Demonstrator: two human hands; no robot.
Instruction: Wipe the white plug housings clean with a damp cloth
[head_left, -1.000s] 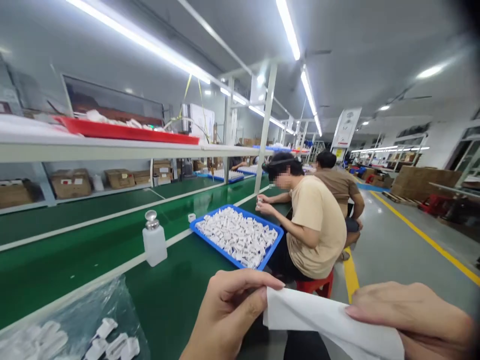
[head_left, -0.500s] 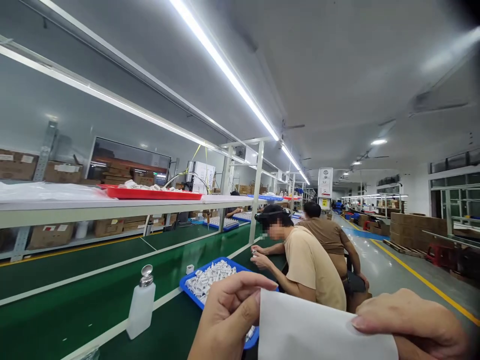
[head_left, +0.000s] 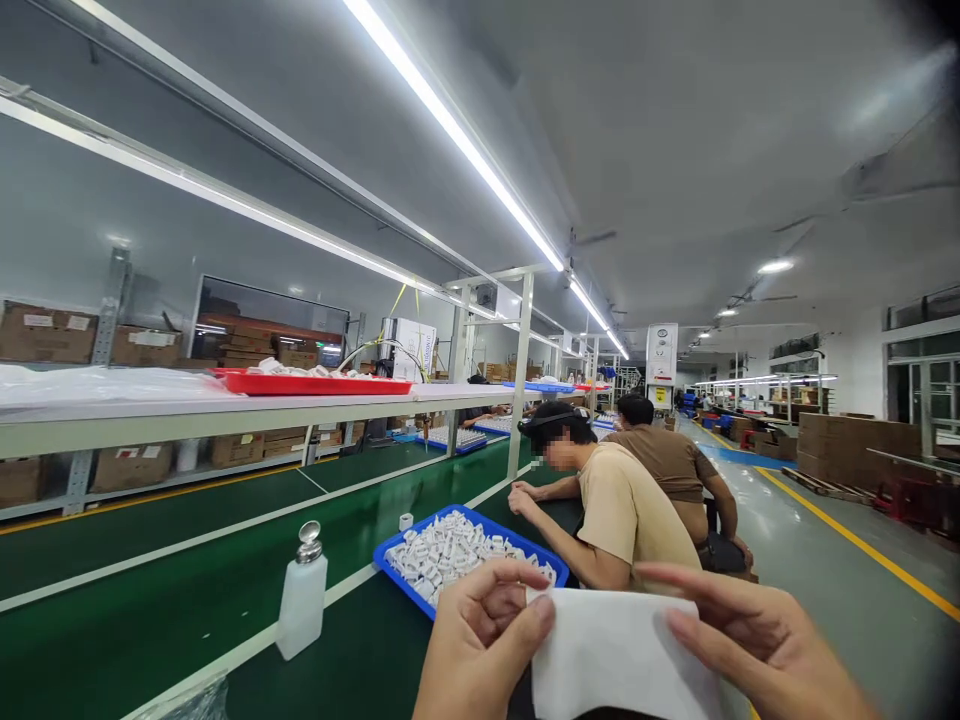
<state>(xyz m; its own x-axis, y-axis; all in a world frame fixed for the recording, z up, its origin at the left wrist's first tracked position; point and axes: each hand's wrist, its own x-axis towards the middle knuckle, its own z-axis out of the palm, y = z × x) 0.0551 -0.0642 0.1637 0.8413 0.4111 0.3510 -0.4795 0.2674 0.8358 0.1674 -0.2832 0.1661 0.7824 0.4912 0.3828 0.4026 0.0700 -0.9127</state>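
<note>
White sheet [head_left: 619, 650], nearer than blue tray [head_left: 399, 582]: left hand [head_left: 480, 645] pinches left edge; right hand [head_left: 769, 640] now closer to left, thumb touching sheet, index raised; grip unclear, span likely shorter.

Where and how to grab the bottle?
Probably best: grip the bottle around its body, below the metal cap, coming from the right. It stands upright with straight sides; the bag lies near left, the tray stands apart on the right. The left hand, on that side, holds the sheet.
</note>
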